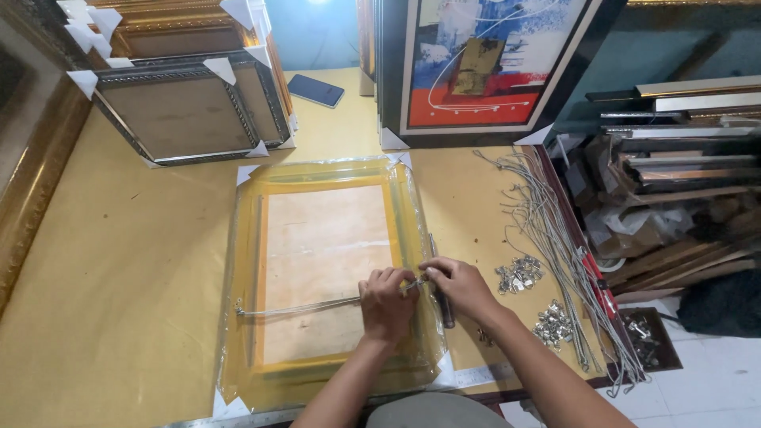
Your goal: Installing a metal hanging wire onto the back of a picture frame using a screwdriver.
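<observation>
A picture frame (pixel 325 269) wrapped in clear plastic lies face down on the yellow table (pixel 119 277), its pale backing board up. A thin hanging wire (pixel 301 307) runs across the back from the left rail to the right rail. My left hand (pixel 386 303) pinches the wire near its right end. My right hand (pixel 460 287) holds the wire's end at a small metal hanger on the right rail. A dark screwdriver (pixel 444 305) lies along the right rail under my right hand.
Piles of small metal hangers (pixel 519 275) and a bundle of grey wires (pixel 555 230) lie to the right. Framed pictures (pixel 190 107) stand at the back, an abstract painting (pixel 483 63) too. A dark phone (pixel 315 89) lies behind. Frame mouldings (pixel 682 166) fill the right side.
</observation>
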